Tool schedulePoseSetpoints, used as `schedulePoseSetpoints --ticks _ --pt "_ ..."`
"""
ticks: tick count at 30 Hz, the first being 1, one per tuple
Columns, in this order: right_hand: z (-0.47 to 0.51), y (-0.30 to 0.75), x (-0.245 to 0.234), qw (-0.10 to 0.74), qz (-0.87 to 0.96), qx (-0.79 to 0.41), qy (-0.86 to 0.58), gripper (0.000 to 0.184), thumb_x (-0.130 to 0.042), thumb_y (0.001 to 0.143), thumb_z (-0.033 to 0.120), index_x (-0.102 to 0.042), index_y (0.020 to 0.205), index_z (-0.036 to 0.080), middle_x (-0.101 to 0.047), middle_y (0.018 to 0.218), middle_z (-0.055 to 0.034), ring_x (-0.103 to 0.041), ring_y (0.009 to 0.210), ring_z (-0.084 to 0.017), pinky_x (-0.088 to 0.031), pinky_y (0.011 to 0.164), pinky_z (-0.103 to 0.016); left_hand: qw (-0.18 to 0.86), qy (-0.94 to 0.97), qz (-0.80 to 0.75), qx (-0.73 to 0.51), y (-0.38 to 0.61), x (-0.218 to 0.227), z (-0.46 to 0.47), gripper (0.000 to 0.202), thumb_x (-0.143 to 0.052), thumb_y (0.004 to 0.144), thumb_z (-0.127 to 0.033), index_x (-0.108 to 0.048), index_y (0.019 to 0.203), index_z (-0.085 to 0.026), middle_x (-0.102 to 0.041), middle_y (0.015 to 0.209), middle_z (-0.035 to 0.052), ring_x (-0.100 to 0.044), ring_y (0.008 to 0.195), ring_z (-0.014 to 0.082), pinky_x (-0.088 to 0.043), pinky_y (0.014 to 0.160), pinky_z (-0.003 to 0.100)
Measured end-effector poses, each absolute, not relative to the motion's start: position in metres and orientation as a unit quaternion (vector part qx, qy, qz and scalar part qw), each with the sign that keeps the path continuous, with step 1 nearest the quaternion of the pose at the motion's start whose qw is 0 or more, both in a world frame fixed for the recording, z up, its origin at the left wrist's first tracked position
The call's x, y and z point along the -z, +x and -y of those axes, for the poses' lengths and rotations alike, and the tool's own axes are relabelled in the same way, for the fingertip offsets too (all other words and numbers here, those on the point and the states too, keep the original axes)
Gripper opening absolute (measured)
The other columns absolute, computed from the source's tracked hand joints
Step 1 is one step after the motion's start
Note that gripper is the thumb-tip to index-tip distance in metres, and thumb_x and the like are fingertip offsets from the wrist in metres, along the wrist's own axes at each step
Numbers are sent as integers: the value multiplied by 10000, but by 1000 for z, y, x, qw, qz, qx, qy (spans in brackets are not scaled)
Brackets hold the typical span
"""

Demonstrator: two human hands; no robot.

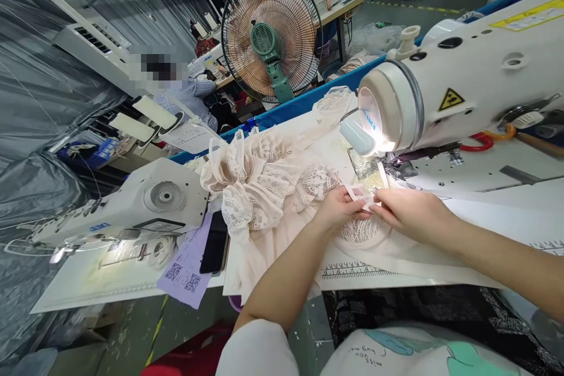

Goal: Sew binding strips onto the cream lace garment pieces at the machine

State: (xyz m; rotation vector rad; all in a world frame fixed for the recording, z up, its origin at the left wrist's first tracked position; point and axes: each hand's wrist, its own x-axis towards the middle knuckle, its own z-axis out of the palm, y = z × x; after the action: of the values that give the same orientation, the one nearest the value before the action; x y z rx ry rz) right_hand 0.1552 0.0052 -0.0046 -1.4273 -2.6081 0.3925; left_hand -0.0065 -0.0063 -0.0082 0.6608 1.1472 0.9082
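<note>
My left hand (338,210) pinches the edge of a cream lace bra (362,231) just in front of the sewing machine's needle area. Close beside it, my right hand (412,212) has thumb and fingers closed on the same fabric edge. A narrow white strip (382,175) rises from near my right fingertips toward the presser foot, whose exact contact with the fabric I cannot make out. The lit sewing machine head (390,107) stands just beyond my hands. To the left, a heap of cream lace pieces (259,182) lies on the white table.
A second sewing machine (163,194) stands at left, with a purple paper (187,264) and a black phone (214,242) near it. Printed ruler marks (356,270) run along the table's front edge. A large fan (271,35) and a seated person in stripes (189,97) are beyond.
</note>
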Motion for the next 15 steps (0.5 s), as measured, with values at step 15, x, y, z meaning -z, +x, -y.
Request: schedulePoseSetpoints --ticks 15 --pt "-29 160 -10 130 807 -320 -479 309 -249 871 348 -429 652 225 -544 587 7 -506 544 -143 -367 511 -249 560 469 -605 -317 -11 13 9 42 -465 827 -129 -444 833 -166 -552 555 -38 -581 487 104 -499 508 220"
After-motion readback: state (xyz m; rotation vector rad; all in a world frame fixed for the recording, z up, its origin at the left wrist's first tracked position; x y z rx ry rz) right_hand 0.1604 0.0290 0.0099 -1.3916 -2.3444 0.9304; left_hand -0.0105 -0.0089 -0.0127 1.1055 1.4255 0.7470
